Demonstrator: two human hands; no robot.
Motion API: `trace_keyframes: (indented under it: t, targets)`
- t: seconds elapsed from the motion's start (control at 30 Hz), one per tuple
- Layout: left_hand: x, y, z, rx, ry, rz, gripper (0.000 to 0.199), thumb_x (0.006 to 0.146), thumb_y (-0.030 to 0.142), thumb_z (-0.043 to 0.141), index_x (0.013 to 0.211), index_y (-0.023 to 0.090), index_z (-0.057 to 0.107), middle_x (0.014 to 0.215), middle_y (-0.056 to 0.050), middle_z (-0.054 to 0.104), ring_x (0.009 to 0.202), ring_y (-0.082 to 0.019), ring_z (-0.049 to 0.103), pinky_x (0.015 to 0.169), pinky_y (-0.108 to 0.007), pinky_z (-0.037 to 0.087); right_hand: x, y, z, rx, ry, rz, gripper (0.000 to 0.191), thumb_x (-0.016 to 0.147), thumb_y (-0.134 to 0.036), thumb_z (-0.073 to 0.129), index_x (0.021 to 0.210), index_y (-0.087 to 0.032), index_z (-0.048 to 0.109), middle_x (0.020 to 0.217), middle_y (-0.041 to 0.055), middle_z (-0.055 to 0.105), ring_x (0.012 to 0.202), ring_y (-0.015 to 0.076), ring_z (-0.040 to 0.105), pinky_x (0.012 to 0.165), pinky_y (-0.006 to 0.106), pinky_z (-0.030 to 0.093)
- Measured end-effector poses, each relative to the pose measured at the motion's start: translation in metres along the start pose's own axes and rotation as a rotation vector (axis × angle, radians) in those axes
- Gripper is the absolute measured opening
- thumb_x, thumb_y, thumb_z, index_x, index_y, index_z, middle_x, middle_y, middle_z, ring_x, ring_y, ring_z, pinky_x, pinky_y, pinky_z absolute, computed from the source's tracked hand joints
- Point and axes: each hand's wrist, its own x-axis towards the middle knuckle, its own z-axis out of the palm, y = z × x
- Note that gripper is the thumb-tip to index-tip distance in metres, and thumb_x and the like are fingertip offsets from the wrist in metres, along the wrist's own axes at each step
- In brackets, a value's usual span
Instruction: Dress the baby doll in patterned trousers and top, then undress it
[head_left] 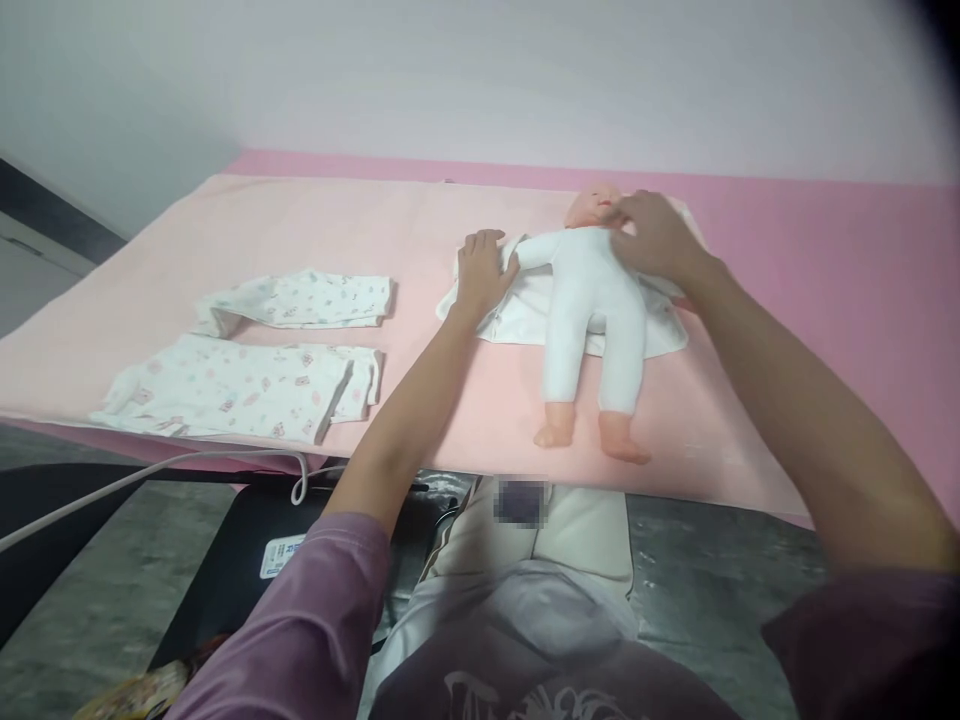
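Left hand (484, 275) rests loosely spread on the white top (519, 322), probably steadying it beneath the doll (589, 275), upper right; right hand (654, 238) curls near its chin, grip unclear

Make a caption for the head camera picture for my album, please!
Left hand and right hand at a doll lying on a white garment, patterned clothes alongside on pink cloth.
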Motion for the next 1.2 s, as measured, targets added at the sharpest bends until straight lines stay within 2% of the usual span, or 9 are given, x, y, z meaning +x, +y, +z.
trace_keyframes:
  t: [0.1, 0.2, 0.27, 0.33, 0.47, 0.7, 0.93, 1.07, 1.2]
  targets:
    - [0.003, 0.006, 0.001, 0.096, -0.119, -0.011, 0.062, 0.121, 0.059, 0.028, 0.156, 0.026, 0.067, 0.157, -0.016, 0.069, 0.154, -0.038, 0.056, 0.135, -0.058, 0.037, -0.047, 0.062, -0.018, -0.041, -0.036, 0.074, 0.071, 0.096, -0.073, 0.066, 0.153, -0.03, 0.068, 0.156, 0.0132, 0.066, 0.152, 0.0467, 0.059, 0.125, 0.073, 0.049]
    - [0.005, 0.01, 0.002, 0.141, -0.161, -0.031, 0.064, 0.122, 0.045, 0.019, 0.162, 0.026, 0.064, 0.159, -0.014, 0.069, 0.153, -0.037, 0.057, 0.134, -0.057, 0.038, -0.071, 0.086, -0.015, 0.045, -0.177, 0.137, 0.085, 0.087, -0.085, 0.072, 0.154, -0.032, 0.066, 0.15, 0.0093, 0.07, 0.148, 0.0499, 0.064, 0.118, 0.072, 0.055]
    - [0.007, 0.009, 0.003, 0.119, -0.158, -0.042, 0.062, 0.122, 0.045, 0.021, 0.162, 0.027, 0.066, 0.158, -0.013, 0.07, 0.151, -0.037, 0.059, 0.134, -0.057, 0.038, -0.071, 0.079, -0.007, 0.083, -0.179, 0.126, 0.082, 0.089, -0.09, 0.069, 0.145, -0.031, 0.069, 0.137, 0.0083, 0.076, 0.135, 0.048, 0.072, 0.113, 0.07, 0.059]
    - [0.009, 0.004, 0.003, 0.045, -0.13, -0.056, 0.058, 0.122, 0.051, 0.029, 0.154, 0.028, 0.071, 0.153, -0.014, 0.073, 0.148, -0.038, 0.062, 0.134, -0.059, 0.037, -0.062, 0.065, 0.0, 0.086, -0.083, 0.123, 0.077, 0.095, -0.092, 0.062, 0.134, -0.027, 0.072, 0.125, 0.0109, 0.078, 0.124, 0.0467, 0.074, 0.109, 0.072, 0.06]
    - [0.019, -0.008, 0.003, -0.137, -0.056, -0.068, 0.047, 0.116, 0.061, 0.049, 0.132, 0.028, 0.079, 0.141, -0.016, 0.077, 0.14, -0.04, 0.065, 0.133, -0.061, 0.037, -0.031, 0.035, 0.0, 0.159, 0.059, 0.133, 0.07, 0.1, -0.086, 0.063, 0.133, -0.024, 0.068, 0.133, 0.0211, 0.077, 0.122, 0.045, 0.069, 0.108, 0.067, 0.057]
    - [0.038, -0.018, 0.001, -0.161, -0.094, -0.043, 0.051, 0.112, 0.067, 0.051, 0.129, 0.029, 0.08, 0.127, -0.016, 0.079, 0.138, -0.043, 0.062, 0.133, -0.066, 0.033, -0.003, -0.002, 0.005, 0.245, -0.063, 0.123, 0.07, 0.102, -0.086, 0.065, 0.141, -0.027, 0.06, 0.139, 0.0182, 0.075, 0.127, 0.0448, 0.066, 0.107, 0.065, 0.055]
    - [0.032, -0.026, 0.011, -0.16, -0.091, -0.057, 0.058, 0.102, 0.076, 0.063, 0.133, 0.029, 0.079, 0.132, -0.018, 0.075, 0.15, -0.046, 0.054, 0.138, -0.067, 0.022, -0.018, 0.023, 0.008, 0.149, -0.199, 0.2, 0.073, 0.109, -0.081, 0.062, 0.146, -0.019, 0.057, 0.126, 0.0216, 0.078, 0.124, 0.0379, 0.063, 0.111, 0.059, 0.049]
    - [0.031, -0.023, 0.01, -0.175, -0.109, -0.074, 0.06, 0.099, 0.077, 0.067, 0.137, 0.032, 0.078, 0.135, -0.018, 0.075, 0.154, -0.046, 0.051, 0.138, -0.067, 0.021, -0.035, 0.035, 0.025, 0.059, -0.073, 0.288, 0.081, 0.097, -0.09, 0.07, 0.135, -0.019, 0.064, 0.128, 0.0226, 0.076, 0.123, 0.0432, 0.065, 0.109, 0.061, 0.053]
    - [0.035, -0.022, 0.003, -0.163, -0.167, -0.078, 0.071, 0.097, 0.089, 0.062, 0.137, 0.033, 0.077, 0.133, -0.014, 0.075, 0.158, -0.043, 0.049, 0.139, -0.065, 0.02, -0.058, 0.035, 0.05, 0.01, 0.13, 0.3, 0.09, 0.094, -0.091, 0.068, 0.149, -0.021, 0.06, 0.141, 0.0238, 0.069, 0.133, 0.0484, 0.063, 0.112, 0.065, 0.054]
